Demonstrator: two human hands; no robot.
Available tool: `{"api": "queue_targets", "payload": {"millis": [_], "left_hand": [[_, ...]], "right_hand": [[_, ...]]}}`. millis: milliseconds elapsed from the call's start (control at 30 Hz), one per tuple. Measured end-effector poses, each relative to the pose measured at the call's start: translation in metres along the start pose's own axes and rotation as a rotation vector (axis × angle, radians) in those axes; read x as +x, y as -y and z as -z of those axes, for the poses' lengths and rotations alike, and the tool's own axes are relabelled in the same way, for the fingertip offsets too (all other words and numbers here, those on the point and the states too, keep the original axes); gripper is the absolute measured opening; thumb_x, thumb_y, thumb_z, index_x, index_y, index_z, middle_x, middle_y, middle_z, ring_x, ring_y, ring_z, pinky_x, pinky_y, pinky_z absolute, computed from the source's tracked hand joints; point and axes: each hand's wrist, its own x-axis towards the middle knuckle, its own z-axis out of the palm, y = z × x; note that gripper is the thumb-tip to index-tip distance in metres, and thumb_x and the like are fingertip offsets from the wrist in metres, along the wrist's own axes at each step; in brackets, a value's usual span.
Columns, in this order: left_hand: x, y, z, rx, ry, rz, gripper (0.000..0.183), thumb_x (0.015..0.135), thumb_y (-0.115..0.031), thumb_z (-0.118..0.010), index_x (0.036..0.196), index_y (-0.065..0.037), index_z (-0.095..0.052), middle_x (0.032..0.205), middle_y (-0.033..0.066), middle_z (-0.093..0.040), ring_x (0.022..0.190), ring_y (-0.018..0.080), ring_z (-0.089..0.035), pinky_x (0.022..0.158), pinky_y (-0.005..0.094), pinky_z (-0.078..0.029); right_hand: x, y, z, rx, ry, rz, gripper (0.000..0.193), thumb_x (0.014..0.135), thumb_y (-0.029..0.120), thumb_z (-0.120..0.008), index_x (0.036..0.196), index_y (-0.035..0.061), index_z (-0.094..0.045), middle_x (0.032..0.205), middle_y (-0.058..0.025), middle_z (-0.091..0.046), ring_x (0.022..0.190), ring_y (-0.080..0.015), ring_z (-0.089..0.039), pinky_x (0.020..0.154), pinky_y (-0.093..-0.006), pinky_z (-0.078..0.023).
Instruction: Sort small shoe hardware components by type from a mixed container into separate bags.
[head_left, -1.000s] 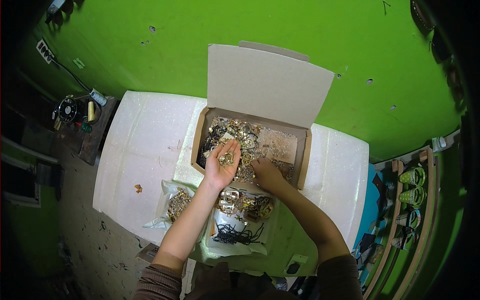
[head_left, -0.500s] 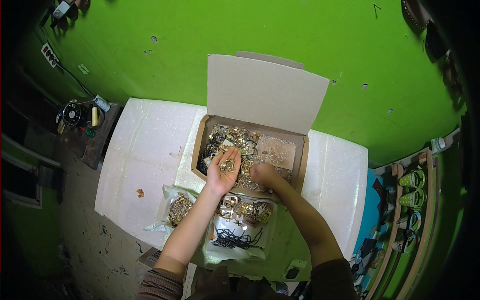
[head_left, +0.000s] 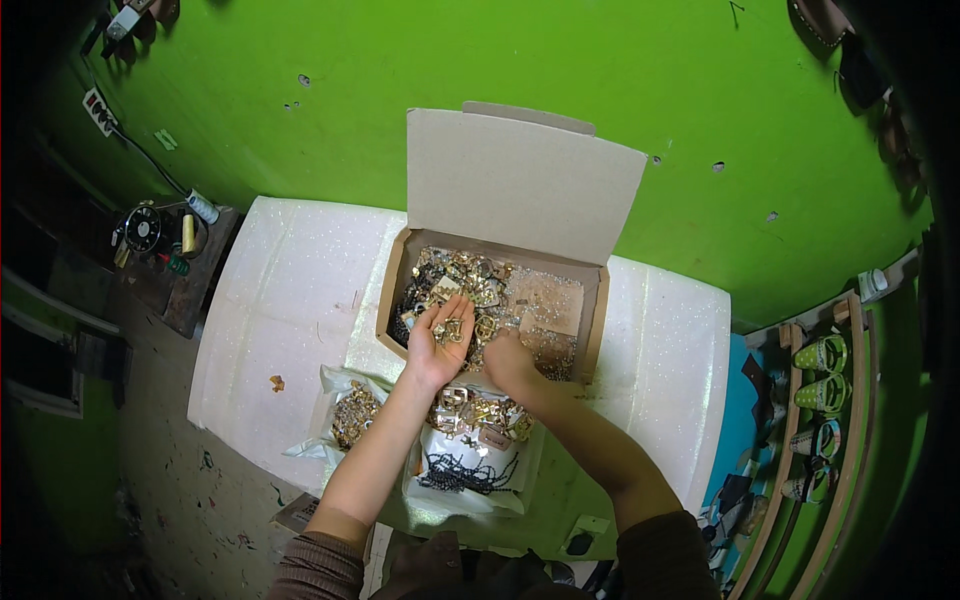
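Note:
My left hand (head_left: 436,357) is palm up over an open cardboard box (head_left: 598,322), cradling several gold-coloured metal pieces that look like small buckles (head_left: 449,329). Close on its right, my right hand (head_left: 510,364) is closed with the knuckles up, low at the box's front side. Its fingertips are hidden, so I cannot see whether they pinch anything. Inside the box lies a mixed heap of gold fittings (head_left: 470,272) and dark beads, with small silvery bits (head_left: 545,288) scattered over the right part. The box's lid (head_left: 525,185) stands up at the back.
In front of the box, a clear plastic-lined tray (head_left: 462,446) bears gold buckles (head_left: 456,397) and black bead strings (head_left: 465,474). Left of it sits an open bag of small gold pieces (head_left: 354,416). A white sparkly cover (head_left: 290,300) lies on the table. Sandals (head_left: 822,372) hang on a rack at right.
My right hand has moved left and slightly nearer me, closer to my left hand. My left hand still holds the gold pieces. The whole view has shifted a little.

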Motion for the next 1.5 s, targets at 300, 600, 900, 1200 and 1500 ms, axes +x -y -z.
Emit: {"api": "queue_targets", "payload": {"millis": [300, 600, 900, 1200, 1500], "left_hand": [[-0.001, 0.002, -0.003, -0.002, -0.004, 0.004, 0.035, 0.089, -0.017, -0.032, 0.111, 0.007, -0.043, 0.111, 0.0165, -0.048, 0.105, 0.0254, -0.047, 0.089, 0.0333, -0.042], [0.005, 0.002, -0.001, -0.014, -0.007, 0.018, 0.030, 0.089, -0.017, -0.035, 0.104, 0.005, -0.048, 0.106, 0.0153, -0.052, 0.103, 0.0250, -0.049, 0.089, 0.0344, -0.043], [-0.003, 0.004, -0.003, -0.027, 0.032, 0.026, 0.032, 0.088, -0.016, -0.034, 0.106, 0.007, -0.046, 0.107, 0.0166, -0.050, 0.100, 0.0247, -0.050, 0.087, 0.0326, -0.044], [-0.027, 0.028, 0.001, 0.138, 0.025, 0.074, 0.029, 0.087, -0.021, -0.035, 0.101, 0.002, -0.046, 0.103, 0.0164, -0.049, 0.094, 0.0238, -0.051, 0.081, 0.0320, -0.045], [-0.070, 0.023, 0.000, 0.107, 0.081, 0.092, 0.023, 0.083, -0.020, -0.044, 0.094, -0.001, -0.048, 0.091, 0.0105, -0.055, 0.083, 0.0193, -0.054, 0.077, 0.0289, -0.046]], "right_hand": [[0.007, -0.007, -0.006, 0.196, -0.032, -0.110, 0.025, 0.068, 0.005, -0.057, 0.092, -0.0021, -0.058, 0.101, -0.0166, -0.049, 0.097, -0.0294, -0.049, 0.075, -0.0351, -0.047], [0.014, -0.010, -0.007, 0.195, -0.048, -0.139, 0.022, 0.066, 0.003, -0.056, 0.087, -0.0014, -0.060, 0.091, -0.0175, -0.057, 0.081, -0.0291, -0.059, 0.069, -0.0359, -0.049], [0.001, -0.037, 0.018, 0.664, -0.228, -0.071, 0.015, 0.067, 0.004, -0.056, 0.080, -0.0031, -0.056, 0.066, -0.0143, -0.059, 0.062, -0.0213, -0.061, 0.055, -0.0321, -0.049], [-0.043, -0.011, 0.101, 1.071, -0.179, 0.235, 0.020, 0.065, 0.008, -0.059, 0.085, 0.0023, -0.060, 0.075, -0.0116, -0.061, 0.065, -0.0178, -0.060, 0.056, -0.0290, -0.046], [-0.080, 0.027, 0.124, 0.993, -0.132, 0.286, 0.018, 0.076, 0.002, -0.050, 0.092, -0.0024, -0.057, 0.085, -0.0105, -0.062, 0.082, -0.0145, -0.059, 0.073, -0.0248, -0.045]]}}
